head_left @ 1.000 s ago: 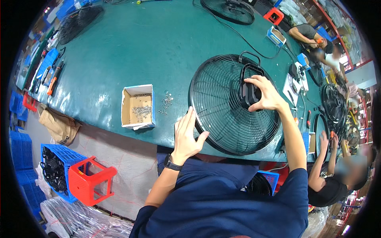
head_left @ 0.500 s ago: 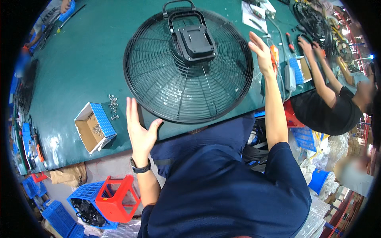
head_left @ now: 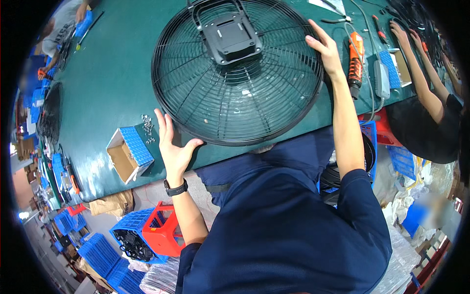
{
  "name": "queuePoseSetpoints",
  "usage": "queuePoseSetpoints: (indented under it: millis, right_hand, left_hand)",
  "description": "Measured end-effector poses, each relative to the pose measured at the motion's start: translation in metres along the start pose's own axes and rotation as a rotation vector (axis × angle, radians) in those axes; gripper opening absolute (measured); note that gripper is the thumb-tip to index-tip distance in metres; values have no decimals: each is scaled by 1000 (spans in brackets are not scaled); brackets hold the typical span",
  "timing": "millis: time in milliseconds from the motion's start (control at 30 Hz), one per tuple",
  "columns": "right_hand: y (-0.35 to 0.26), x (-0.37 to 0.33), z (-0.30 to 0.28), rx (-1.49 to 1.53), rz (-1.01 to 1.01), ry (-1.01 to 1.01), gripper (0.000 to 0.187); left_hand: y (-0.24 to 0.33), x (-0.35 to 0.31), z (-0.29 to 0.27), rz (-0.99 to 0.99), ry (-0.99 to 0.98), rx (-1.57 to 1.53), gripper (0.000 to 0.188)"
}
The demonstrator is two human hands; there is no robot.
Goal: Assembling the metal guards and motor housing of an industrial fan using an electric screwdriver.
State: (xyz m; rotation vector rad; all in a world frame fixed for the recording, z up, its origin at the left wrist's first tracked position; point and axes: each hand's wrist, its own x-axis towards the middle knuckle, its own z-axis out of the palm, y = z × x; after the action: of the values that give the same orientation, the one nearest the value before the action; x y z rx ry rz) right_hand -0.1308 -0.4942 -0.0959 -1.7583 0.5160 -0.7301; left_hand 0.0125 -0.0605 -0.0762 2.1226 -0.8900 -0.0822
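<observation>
A large round black wire fan guard [head_left: 235, 110] lies flat on the green table [head_left: 107, 83] before me. On its middle sits a black square motor housing [head_left: 232, 39] with a black handle bracket rising around it. My left hand [head_left: 175, 152] is beside the guard's near left rim, fingers spread, holding nothing; whether it touches the rim I cannot tell. At the right rim my right hand [head_left: 327, 51] is held with thumb and fingers apart, also with nothing in it.
Left of my left hand stand an open blue-and-white box [head_left: 137, 146] and loose screws [head_left: 147, 126]. To the right lie an orange power screwdriver [head_left: 356, 61], pliers [head_left: 337, 20] and a grey adapter [head_left: 381, 78]. A co-worker's arms [head_left: 413, 63] reach in at right. A red stool [head_left: 164, 230] stands below the table.
My view has shifted, so the fan guard now appears larger and higher. My right hand has moved a little along the right rim; both hands remain open.
</observation>
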Motion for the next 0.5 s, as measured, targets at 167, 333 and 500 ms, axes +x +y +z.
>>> queuePoseSetpoints:
  millis: [167, 333, 500]
  right_hand:
    - [9, 3, 15, -84, -78, 6, 73]
    - [10, 1, 12, -47, -76, 13, 76]
    - [7, -7, -5, -110, -66, 108, 74]
  left_hand:
    - [-8, -9, -7, -47, 15, -48, 104]
    - [-4, -8, -4, -35, 36, 12, 100]
    - [2, 7, 11, -70, -19, -80, 95]
